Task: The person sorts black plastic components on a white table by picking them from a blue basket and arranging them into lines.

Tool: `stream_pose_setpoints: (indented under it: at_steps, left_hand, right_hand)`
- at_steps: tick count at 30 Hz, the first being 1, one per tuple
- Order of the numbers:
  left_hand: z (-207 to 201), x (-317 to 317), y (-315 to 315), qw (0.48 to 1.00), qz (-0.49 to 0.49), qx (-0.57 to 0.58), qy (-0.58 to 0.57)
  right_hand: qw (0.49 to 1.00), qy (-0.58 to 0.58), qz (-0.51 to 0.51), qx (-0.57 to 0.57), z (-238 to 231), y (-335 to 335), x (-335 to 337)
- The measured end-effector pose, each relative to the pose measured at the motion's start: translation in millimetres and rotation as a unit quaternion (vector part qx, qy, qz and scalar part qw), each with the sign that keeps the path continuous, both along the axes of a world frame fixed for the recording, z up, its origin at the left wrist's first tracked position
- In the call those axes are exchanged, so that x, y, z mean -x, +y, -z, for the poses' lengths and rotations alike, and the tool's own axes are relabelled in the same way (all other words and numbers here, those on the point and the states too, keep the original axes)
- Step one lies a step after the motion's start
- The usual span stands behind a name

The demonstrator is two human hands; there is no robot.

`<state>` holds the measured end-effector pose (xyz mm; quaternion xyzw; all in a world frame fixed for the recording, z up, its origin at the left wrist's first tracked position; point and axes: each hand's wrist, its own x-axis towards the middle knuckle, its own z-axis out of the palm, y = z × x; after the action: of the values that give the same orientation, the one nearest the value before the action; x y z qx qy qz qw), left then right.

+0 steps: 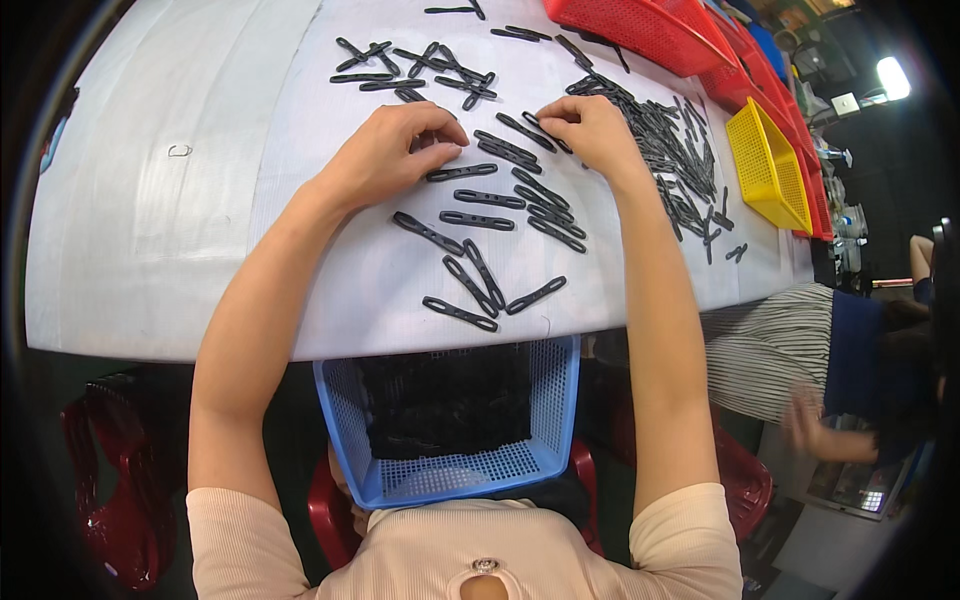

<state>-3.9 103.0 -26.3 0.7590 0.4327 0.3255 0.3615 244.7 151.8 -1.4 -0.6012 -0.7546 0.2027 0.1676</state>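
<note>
My right hand [592, 130] pinches a black slotted plastic strip [560, 145] between thumb and fingers. Above the table, my left hand [395, 150] is curled, with a small gap between thumb and forefinger and nothing visible in it. Just below its fingertips lies another black strip [462, 172]. Several more strips lie between my forearms, some side by side in short rows, such as a row [549, 212] left of my right wrist. Beyond my left hand is a loose, crisscrossed group of strips [428, 62]. A dense heap [660, 140] lies right of my right hand.
A blue perforated basket [345, 420] with dark contents sits at my lap below the white table's edge [190, 345]. Red baskets [640, 35] and a yellow basket [765, 165] line the far right side. Another person's blurred hand [810, 425] shows at right, beside a striped garment [770, 350].
</note>
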Motion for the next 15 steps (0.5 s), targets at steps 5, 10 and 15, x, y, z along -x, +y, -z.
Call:
stream_pose_setpoints:
  at_steps: [5,10,15]
  left_hand:
    - [5,-8,-3,0.998,0.019,-0.060,-0.024]
    - [14,-26,-17,0.996,0.045,-0.055,-0.049]
    - [18,-36,-44,0.989,0.073,-0.129,0.018]
  right_hand:
    - [0.984,0.131,-0.046,-0.108,36,-24,12]
    - [0.971,0.184,-0.064,-0.138,45,-64,21]
    - [0.960,0.206,-0.064,-0.178,49,-110,32]
